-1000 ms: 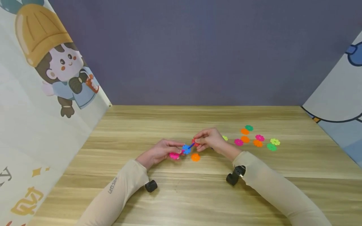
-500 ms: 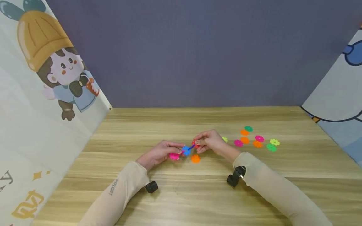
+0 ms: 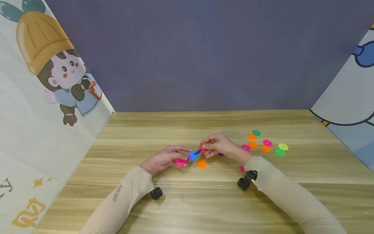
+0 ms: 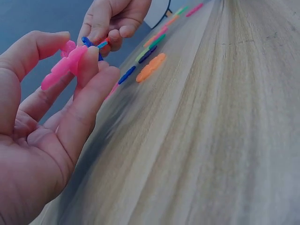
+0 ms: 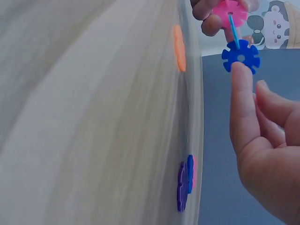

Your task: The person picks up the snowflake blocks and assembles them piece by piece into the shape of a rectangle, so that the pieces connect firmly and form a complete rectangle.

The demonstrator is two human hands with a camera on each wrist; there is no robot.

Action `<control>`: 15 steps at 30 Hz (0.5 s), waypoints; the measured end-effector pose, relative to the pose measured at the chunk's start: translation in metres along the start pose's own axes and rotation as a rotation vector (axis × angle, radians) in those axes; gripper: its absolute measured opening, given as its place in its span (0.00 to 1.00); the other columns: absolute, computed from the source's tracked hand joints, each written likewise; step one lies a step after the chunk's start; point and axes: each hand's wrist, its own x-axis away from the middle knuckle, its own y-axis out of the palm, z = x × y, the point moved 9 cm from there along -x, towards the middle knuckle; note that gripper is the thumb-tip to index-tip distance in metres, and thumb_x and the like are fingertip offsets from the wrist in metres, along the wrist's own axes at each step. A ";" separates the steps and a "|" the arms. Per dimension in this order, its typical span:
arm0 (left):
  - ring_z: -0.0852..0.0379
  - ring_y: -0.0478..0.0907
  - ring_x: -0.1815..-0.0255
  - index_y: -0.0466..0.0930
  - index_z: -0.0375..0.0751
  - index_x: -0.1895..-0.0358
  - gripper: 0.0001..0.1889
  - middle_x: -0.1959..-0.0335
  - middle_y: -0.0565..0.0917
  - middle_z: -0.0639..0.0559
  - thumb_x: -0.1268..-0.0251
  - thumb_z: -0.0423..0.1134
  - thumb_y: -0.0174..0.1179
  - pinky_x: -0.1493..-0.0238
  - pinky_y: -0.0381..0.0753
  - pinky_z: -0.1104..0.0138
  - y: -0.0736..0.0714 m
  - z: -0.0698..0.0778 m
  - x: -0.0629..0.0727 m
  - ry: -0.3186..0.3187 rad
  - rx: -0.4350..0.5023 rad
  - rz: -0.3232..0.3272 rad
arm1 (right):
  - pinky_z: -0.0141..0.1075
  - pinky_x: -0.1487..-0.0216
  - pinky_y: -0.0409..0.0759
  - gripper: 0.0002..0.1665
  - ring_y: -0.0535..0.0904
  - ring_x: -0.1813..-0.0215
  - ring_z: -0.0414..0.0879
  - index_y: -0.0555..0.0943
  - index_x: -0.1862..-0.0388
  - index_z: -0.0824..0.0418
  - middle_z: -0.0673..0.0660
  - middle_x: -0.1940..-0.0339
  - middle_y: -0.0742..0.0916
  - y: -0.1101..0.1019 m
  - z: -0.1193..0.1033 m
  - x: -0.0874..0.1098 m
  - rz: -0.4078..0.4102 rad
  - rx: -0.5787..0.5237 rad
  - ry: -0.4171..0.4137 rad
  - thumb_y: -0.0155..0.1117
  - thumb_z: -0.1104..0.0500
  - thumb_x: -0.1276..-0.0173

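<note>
Half covered, cropped or blurred
At the head view's centre, the right hand (image 3: 220, 145) covers parts of a red flower disc (image 3: 203, 149) and a purple disc (image 3: 221, 154). Lower right, the right sleeve (image 3: 280, 185) hides most of a magenta disc (image 3: 242, 169). Lower left in the left wrist view, the left hand (image 4: 49, 133) is cut off.
</note>
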 end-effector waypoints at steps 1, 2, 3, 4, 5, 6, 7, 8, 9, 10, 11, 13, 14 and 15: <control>0.57 0.85 0.67 0.70 0.25 0.34 0.25 0.62 0.87 0.47 0.34 0.25 0.56 0.60 0.88 0.60 0.000 0.000 0.000 -0.004 0.000 0.002 | 0.42 0.62 0.89 0.21 0.85 0.70 0.46 0.71 0.39 0.83 0.62 0.63 0.88 -0.001 0.000 0.000 -0.006 0.001 -0.001 0.57 0.70 0.26; 0.58 0.85 0.68 0.70 0.26 0.34 0.25 0.63 0.87 0.47 0.34 0.25 0.57 0.60 0.88 0.61 -0.001 -0.001 0.001 -0.007 0.000 0.005 | 0.42 0.61 0.88 0.22 0.86 0.70 0.47 0.71 0.38 0.82 0.63 0.61 0.88 -0.002 0.001 0.001 -0.006 0.001 0.001 0.57 0.70 0.26; 0.58 0.84 0.68 0.71 0.26 0.34 0.24 0.62 0.87 0.47 0.34 0.25 0.57 0.60 0.88 0.61 -0.002 -0.001 0.001 -0.008 0.003 0.008 | 0.43 0.60 0.88 0.22 0.86 0.69 0.47 0.70 0.37 0.82 0.63 0.59 0.87 -0.003 0.002 0.001 -0.006 0.000 0.002 0.56 0.69 0.25; 0.58 0.84 0.69 0.71 0.27 0.34 0.24 0.63 0.87 0.47 0.34 0.25 0.57 0.61 0.88 0.61 -0.002 -0.001 0.002 -0.007 0.007 0.012 | 0.43 0.60 0.88 0.22 0.86 0.68 0.48 0.70 0.36 0.81 0.63 0.58 0.87 -0.004 0.002 0.001 -0.002 -0.005 0.006 0.56 0.69 0.25; 0.58 0.84 0.69 0.72 0.27 0.35 0.24 0.63 0.87 0.47 0.34 0.25 0.57 0.61 0.88 0.61 -0.003 -0.001 0.002 -0.005 0.012 0.013 | 0.44 0.60 0.88 0.22 0.86 0.68 0.48 0.70 0.36 0.81 0.63 0.58 0.87 -0.006 0.004 0.001 0.004 -0.013 0.009 0.55 0.69 0.25; 0.58 0.84 0.69 0.72 0.28 0.35 0.23 0.63 0.86 0.47 0.35 0.25 0.57 0.61 0.88 0.61 -0.004 -0.001 0.003 -0.001 0.018 0.015 | 0.44 0.60 0.88 0.22 0.86 0.68 0.48 0.69 0.36 0.81 0.63 0.58 0.87 -0.008 0.005 0.001 0.010 -0.020 0.013 0.55 0.69 0.25; 0.58 0.84 0.70 0.72 0.28 0.36 0.23 0.63 0.86 0.47 0.35 0.25 0.57 0.61 0.88 0.61 -0.005 0.000 0.003 0.006 0.024 0.015 | 0.44 0.60 0.88 0.22 0.86 0.68 0.48 0.69 0.36 0.81 0.64 0.57 0.87 -0.009 0.005 0.001 0.017 -0.028 0.018 0.55 0.70 0.25; 0.57 0.84 0.70 0.73 0.28 0.36 0.23 0.63 0.86 0.47 0.35 0.24 0.57 0.61 0.88 0.61 -0.006 0.000 0.004 0.013 0.030 0.017 | 0.44 0.60 0.88 0.22 0.86 0.67 0.48 0.70 0.37 0.81 0.65 0.57 0.87 -0.011 0.006 0.001 0.020 -0.036 0.023 0.55 0.70 0.25; 0.57 0.84 0.70 0.73 0.29 0.36 0.23 0.63 0.86 0.47 0.36 0.24 0.57 0.61 0.89 0.61 -0.007 0.001 0.004 0.018 0.037 0.020 | 0.44 0.60 0.88 0.22 0.86 0.68 0.48 0.69 0.37 0.82 0.66 0.59 0.87 -0.011 0.007 0.002 0.016 -0.035 0.024 0.56 0.71 0.26; 0.58 0.84 0.71 0.73 0.29 0.36 0.23 0.63 0.86 0.47 0.36 0.24 0.57 0.62 0.89 0.62 -0.007 0.002 0.005 0.023 0.042 0.021 | 0.44 0.60 0.88 0.22 0.86 0.68 0.48 0.70 0.37 0.82 0.67 0.59 0.86 -0.011 0.008 0.002 0.011 -0.032 0.028 0.56 0.71 0.27; 0.58 0.84 0.72 0.73 0.29 0.36 0.23 0.64 0.86 0.47 0.36 0.24 0.57 0.63 0.89 0.62 -0.008 0.002 0.005 0.028 0.045 0.020 | 0.44 0.60 0.88 0.22 0.86 0.68 0.48 0.70 0.38 0.82 0.68 0.59 0.86 -0.011 0.008 0.002 0.003 -0.022 0.030 0.57 0.72 0.28; 0.59 0.83 0.73 0.72 0.29 0.36 0.24 0.64 0.86 0.47 0.37 0.23 0.57 0.64 0.88 0.63 -0.008 0.003 0.006 0.037 0.049 0.017 | 0.44 0.59 0.88 0.23 0.86 0.68 0.48 0.71 0.39 0.82 0.70 0.60 0.86 -0.009 0.010 0.003 -0.017 0.005 0.036 0.59 0.72 0.29; 0.59 0.83 0.74 0.72 0.29 0.35 0.24 0.65 0.86 0.47 0.37 0.23 0.56 0.65 0.88 0.64 -0.009 0.003 0.006 0.041 0.051 0.014 | 0.45 0.59 0.88 0.23 0.86 0.68 0.48 0.71 0.39 0.83 0.69 0.62 0.86 -0.008 0.011 0.002 -0.028 0.020 0.039 0.61 0.72 0.31; 0.59 0.83 0.74 0.71 0.29 0.35 0.25 0.65 0.86 0.47 0.36 0.24 0.56 0.66 0.88 0.64 -0.009 0.003 0.006 0.046 0.051 0.009 | 0.45 0.59 0.88 0.24 0.86 0.69 0.49 0.71 0.40 0.83 0.68 0.63 0.87 -0.007 0.011 0.002 -0.036 0.035 0.040 0.62 0.73 0.32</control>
